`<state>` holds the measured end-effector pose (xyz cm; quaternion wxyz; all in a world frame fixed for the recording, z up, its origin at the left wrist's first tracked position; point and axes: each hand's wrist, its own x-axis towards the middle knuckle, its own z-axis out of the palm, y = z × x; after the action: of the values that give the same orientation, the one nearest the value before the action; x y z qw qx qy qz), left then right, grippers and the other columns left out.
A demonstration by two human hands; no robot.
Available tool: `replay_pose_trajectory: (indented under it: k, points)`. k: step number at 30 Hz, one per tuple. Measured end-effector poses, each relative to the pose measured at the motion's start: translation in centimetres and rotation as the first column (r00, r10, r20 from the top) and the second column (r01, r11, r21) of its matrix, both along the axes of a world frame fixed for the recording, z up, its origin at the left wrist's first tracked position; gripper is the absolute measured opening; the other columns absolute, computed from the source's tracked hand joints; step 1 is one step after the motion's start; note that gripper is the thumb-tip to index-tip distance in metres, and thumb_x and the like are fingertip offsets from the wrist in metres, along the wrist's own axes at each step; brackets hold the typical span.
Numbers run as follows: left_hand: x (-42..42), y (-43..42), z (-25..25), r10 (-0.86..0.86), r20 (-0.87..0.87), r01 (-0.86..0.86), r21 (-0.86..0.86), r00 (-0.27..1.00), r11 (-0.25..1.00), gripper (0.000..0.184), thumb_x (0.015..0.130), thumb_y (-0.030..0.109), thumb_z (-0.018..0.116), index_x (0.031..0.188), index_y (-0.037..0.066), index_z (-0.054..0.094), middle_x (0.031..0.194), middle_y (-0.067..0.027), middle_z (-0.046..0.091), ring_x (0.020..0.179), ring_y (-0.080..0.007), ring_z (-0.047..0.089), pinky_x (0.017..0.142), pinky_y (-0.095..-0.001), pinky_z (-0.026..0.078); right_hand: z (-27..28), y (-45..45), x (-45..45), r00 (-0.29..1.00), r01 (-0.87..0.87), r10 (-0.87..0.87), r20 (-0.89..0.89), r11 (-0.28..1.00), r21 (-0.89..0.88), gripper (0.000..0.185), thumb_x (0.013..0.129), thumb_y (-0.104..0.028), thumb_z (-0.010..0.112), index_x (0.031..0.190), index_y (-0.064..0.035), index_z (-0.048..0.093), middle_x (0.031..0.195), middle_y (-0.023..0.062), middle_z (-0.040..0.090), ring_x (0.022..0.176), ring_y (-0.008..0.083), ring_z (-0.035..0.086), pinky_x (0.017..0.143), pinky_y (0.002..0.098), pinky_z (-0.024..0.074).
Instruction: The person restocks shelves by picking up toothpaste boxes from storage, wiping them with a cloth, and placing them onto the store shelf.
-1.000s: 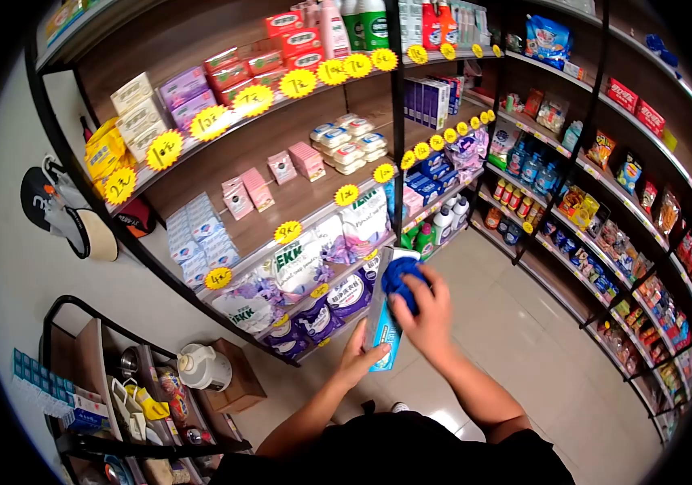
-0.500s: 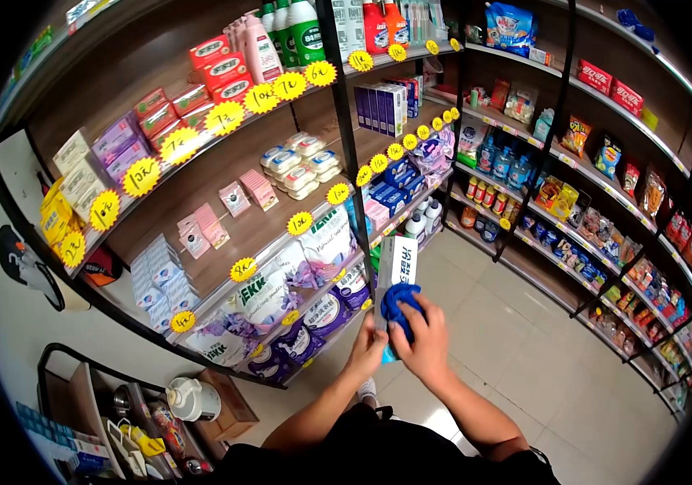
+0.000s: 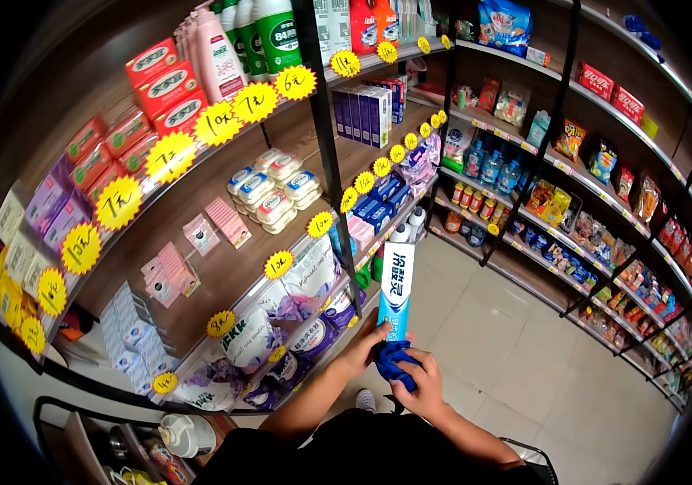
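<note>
A long white-and-blue toothpaste box (image 3: 396, 283) with large dark lettering stands out in front of me, its far end pointing toward the shelves. My left hand (image 3: 368, 346) grips it near its lower end from the left side. A crumpled blue cloth (image 3: 395, 361) is bunched against that lower end. My right hand (image 3: 419, 380) has its fingers closed over the cloth and presses it to the box. Both hands are close together in front of my body, and the cloth hides the box's near end.
On the left, shelves with yellow price tags hold soap boxes (image 3: 169, 89), bottles (image 3: 275, 36) and laundry bags (image 3: 313, 323). Snack shelves (image 3: 572, 162) curve along the right. Below lies a tiled floor (image 3: 475, 323). A white pot-like appliance (image 3: 188, 435) sits at lower left.
My right hand and the cloth have slid from the box's middle down to its near end, uncovering its blue part. The left shelves appear closer now.
</note>
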<state>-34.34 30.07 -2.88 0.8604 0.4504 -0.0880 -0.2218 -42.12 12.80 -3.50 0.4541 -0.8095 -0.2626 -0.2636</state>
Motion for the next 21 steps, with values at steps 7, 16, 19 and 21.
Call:
replay_pose_trajectory:
  k: [7,16,19,21]
  points:
    - [4.0,-0.7,-2.5,-0.097,-0.193,0.061,-0.183,0.977,0.981,0.052,0.104,0.027,0.053,0.150,0.010,0.039,0.131,-0.0083,0.061,0.119,-0.0227,0.061,0.101,-0.0393,0.050,0.6,-0.3,3.3,0.992,0.124,-0.122,0.026,0.982,-0.142,0.046,0.073,-0.016,0.078,0.117,-0.0077,0.067,0.122,0.0186,0.060,0.097,0.0372,0.060,0.082,0.0451,0.0522]
    - [7.4,-5.7,-5.8,-0.131,-0.150,0.083,-0.287,0.980,0.954,0.060,0.101,0.018,0.054,0.156,0.009,0.032,0.135,-0.0061,0.059,0.121,-0.0189,0.059,0.102,-0.0361,0.048,7.8,-7.5,18.4,0.944,0.325,-0.326,0.049,0.946,0.023,0.035,0.081,-0.012,0.073,0.115,-0.0031,0.067,0.125,0.0217,0.059,0.112,0.0407,0.059,0.094,0.0458,0.0502]
    - [8.7,-9.6,-4.2,-0.047,-0.192,-0.018,-0.325,0.980,0.946,0.049,0.101,0.017,0.052,0.148,0.008,0.042,0.128,-0.0077,0.064,0.113,-0.0220,0.065,0.100,-0.0387,0.052,10.4,-10.8,22.6,0.965,0.257,-0.258,0.037,0.966,0.034,0.034,0.082,-0.016,0.074,0.113,-0.0048,0.068,0.123,0.0188,0.061,0.110,0.0385,0.060,0.092,0.0460,0.0504]
    - [10.0,-12.4,-3.6,0.008,-0.204,-0.068,-0.290,0.979,0.955,0.050,0.101,0.017,0.052,0.149,0.009,0.041,0.128,-0.0075,0.064,0.114,-0.0215,0.065,0.100,-0.0382,0.051,10.1,-12.9,23.4,0.975,0.214,-0.216,0.060,0.976,0.027,0.033,0.081,-0.016,0.074,0.112,-0.0046,0.068,0.123,0.0186,0.061,0.109,0.0383,0.060,0.091,0.0456,0.0506]
